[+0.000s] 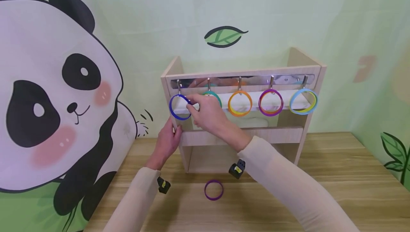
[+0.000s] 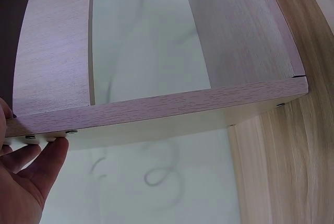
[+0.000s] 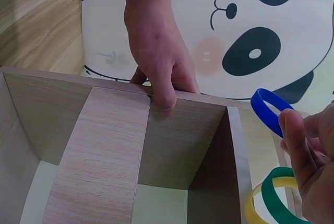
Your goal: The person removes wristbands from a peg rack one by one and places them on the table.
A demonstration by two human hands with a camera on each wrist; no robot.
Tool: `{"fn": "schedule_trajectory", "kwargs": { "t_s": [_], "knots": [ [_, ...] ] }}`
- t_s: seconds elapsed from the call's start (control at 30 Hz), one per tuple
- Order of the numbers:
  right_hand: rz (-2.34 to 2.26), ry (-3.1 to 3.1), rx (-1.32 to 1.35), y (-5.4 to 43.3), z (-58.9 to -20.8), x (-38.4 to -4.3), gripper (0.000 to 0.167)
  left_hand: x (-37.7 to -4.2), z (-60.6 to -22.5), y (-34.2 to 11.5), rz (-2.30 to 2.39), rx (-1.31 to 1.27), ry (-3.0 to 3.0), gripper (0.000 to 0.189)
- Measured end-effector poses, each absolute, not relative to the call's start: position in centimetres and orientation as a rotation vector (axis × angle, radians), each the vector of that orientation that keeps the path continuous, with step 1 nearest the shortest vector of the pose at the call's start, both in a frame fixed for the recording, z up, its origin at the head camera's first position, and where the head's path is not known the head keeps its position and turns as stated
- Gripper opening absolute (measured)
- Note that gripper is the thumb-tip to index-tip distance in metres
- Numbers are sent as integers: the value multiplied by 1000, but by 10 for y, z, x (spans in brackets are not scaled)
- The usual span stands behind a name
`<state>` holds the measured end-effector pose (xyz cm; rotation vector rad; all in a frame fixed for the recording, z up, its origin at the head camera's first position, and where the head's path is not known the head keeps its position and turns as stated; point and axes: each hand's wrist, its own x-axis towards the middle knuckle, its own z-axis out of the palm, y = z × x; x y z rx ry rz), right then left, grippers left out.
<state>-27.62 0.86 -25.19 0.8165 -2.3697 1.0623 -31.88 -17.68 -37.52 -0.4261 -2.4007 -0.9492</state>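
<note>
My right hand (image 1: 209, 114) pinches a blue wristband (image 3: 261, 112) between thumb and fingers at its right side. The band hangs in front of the leftmost metal hook (image 1: 179, 87), its top right at the hook's lower end. My left hand (image 1: 167, 139) grips the left side panel of a wooden rack (image 1: 240, 135), thumb over the panel's edge and fingers on its outer face. Behind the right hand, a green wristband (image 1: 219, 100) hangs with a yellow one (image 3: 251, 203), partly hidden.
Farther right, an orange wristband (image 1: 229, 104), a purple one (image 1: 260, 104) and a light blue one (image 1: 291, 102) hang on hooks, other bands showing inside them. A loose purple wristband (image 1: 214, 199) lies on the wooden table (image 1: 339, 189) before the rack. A panda-printed backdrop (image 1: 128, 64) stands close on the left.
</note>
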Motion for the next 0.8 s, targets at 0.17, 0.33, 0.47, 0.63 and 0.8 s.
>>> {"fn": "schedule_trajectory", "kwargs": {
  "t_s": [0.17, 0.33, 0.47, 0.63, 0.8],
  "knots": [
    [1128, -2355, 808, 10, -252, -275, 31, -319, -374, -176, -948, -413, -2414, 31],
    [1168, -2340, 801, 11, -251, -275, 30, -318, -374, -175, -952, -422, -2406, 32],
    [1214, -2336, 799, 13, -249, -274, 30, -319, -373, -175, -951, -417, -2402, 32],
    [1228, -2323, 815, 15, -246, -272, 31, -318, -374, -176, -962, -411, -2403, 33],
    [1272, -2299, 829, 15, -244, -270, 31, -318, -376, -176, -963, -421, -2388, 34]
  ]
}}
